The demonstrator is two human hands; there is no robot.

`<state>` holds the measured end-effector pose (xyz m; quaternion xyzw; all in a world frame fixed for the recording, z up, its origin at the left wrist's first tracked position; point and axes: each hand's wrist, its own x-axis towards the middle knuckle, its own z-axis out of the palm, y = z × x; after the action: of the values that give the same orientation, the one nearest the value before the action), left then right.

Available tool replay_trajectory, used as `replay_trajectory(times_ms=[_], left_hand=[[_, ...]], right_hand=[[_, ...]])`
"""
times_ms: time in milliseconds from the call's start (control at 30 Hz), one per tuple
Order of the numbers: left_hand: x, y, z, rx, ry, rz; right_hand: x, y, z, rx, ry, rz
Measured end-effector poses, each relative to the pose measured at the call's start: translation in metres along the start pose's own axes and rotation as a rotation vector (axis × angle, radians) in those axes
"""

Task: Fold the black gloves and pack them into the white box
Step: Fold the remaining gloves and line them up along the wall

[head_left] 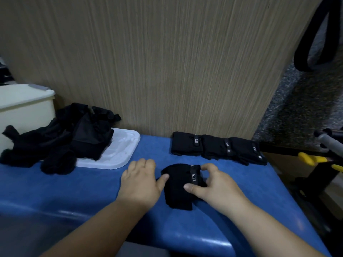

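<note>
A folded black glove [177, 190] with a "5.11" strap lies on the blue table [74, 191] in front of me. My left hand [141, 180] rests beside its left edge, thumb touching the fabric. My right hand [213, 184] holds the glove's right side, thumb on top and fingers curled round the strap end. Three folded gloves [217, 147] sit in a row behind it by the wall. A heap of unfolded black gloves [61, 138] lies at the left, partly on a white lid [120, 151]. The white box [24, 106] stands at the far left.
A wood-grain panel [167, 62] rises directly behind the table. To the right, past the table edge, are a black stand with yellow handles [315, 160] and a hanging black strap [313, 43].
</note>
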<state>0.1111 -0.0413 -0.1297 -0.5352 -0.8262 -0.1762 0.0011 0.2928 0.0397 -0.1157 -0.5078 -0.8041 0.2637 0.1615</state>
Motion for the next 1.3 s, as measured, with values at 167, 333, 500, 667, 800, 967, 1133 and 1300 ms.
replay_trajectory(times_ms=[167,333,500,667,800,967,1133,1300], left_hand=[[-0.003,0.009,-0.008,-0.245,-0.195,-0.099],[0.001,0.008,-0.018,-0.593,-0.229,-0.197],[0.006,0.008,-0.022,-1.004,-0.179,-0.350],[0.013,0.007,-0.027,-1.327,-0.154,-0.387],[0.027,0.000,-0.029,-1.441,-0.136,-0.405],[0.059,-0.006,-0.029,-1.441,-0.008,-0.463],[0.101,-0.010,-0.028,-1.308,0.087,-0.496],[0.132,-0.013,-0.013,-1.095,0.043,-0.506]], right_hand=[[0.001,-0.006,0.009,0.064,0.023,0.020],[0.004,-0.012,0.018,0.157,0.007,-0.017],[0.009,-0.022,0.026,0.384,0.051,-0.052],[0.024,-0.041,0.029,0.758,-0.012,0.049],[0.041,-0.055,0.033,0.995,-0.073,0.087],[0.074,-0.074,0.036,0.781,0.080,0.042],[0.108,-0.088,0.031,0.533,0.173,-0.055],[0.128,-0.090,0.037,0.193,0.203,-0.047]])
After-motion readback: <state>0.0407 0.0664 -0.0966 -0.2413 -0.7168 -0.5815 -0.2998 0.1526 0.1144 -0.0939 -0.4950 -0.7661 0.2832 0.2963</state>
